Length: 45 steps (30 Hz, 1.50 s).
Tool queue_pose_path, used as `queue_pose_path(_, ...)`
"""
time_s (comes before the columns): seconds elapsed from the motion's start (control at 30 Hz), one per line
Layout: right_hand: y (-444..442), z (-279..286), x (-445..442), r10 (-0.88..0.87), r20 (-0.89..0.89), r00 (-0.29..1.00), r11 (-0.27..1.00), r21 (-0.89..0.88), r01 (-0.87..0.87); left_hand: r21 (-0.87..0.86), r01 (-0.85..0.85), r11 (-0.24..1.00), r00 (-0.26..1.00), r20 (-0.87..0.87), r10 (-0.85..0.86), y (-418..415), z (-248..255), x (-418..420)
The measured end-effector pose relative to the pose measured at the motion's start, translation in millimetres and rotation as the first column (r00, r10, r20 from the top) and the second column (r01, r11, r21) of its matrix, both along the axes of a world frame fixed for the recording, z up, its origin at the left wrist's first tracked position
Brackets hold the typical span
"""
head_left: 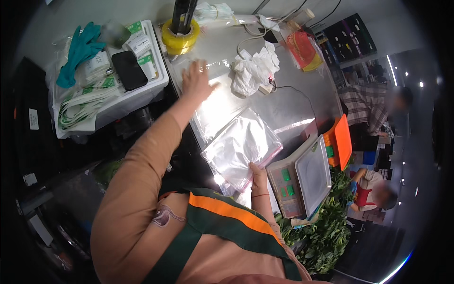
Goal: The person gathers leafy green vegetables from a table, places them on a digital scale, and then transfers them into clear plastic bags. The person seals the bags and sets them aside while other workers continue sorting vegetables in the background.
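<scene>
My left hand point(196, 81) is stretched out over the metal table point(291, 103), fingers apart and slightly blurred, holding nothing. Just beyond it are stacked rolls of yellow tape point(180, 37) around a dark upright post. My right hand point(259, 175) grips the near edge of a stack of clear plastic bags point(243, 142), thumb on top. The bags lie at the table's near edge, shiny under the light. Right of that hand is a digital scale point(313, 177) with green lit displays. Crumpled white plastic point(253, 72) lies beyond the bags, beside a cable with a small red light.
On the left, a white foam box point(163, 67) bears a black phone point(129, 70), teal gloves point(76, 53) and labels. Leafy greens point(319, 241) and an orange container point(344, 142) lie right. A red-yellow package point(304, 49) is farther back. Two people point(367, 103) are at far right.
</scene>
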State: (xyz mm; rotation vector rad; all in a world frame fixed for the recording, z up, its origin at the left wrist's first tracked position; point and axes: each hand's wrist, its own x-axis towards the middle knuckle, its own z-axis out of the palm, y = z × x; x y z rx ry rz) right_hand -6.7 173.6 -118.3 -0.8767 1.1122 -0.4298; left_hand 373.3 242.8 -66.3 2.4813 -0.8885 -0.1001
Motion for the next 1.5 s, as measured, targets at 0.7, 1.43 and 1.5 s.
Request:
queue_pose_path(0.7,7.9,5.6,23.3,-0.013,0.044,0.999,1.0,-0.018,0.014,-0.441,0.114,0.89,0.849,-0.421,-0.318,3.5,23.6,-70.9)
queue_pose_path(1.43,-31.6,10.2,26.3,-0.014,0.529,0.848,0.994,-0.082,0.067,-0.632,-0.138,0.763,-0.222,-0.731,-0.645,29.3,88.5,-75.6)
queue_pose_path(1.5,-36.5,21.8,32.9,-0.015,0.685,0.728,0.999,-0.022,0.042,-0.624,-0.213,0.752,-0.178,-0.732,-0.658,31.0,88.1,-78.5)
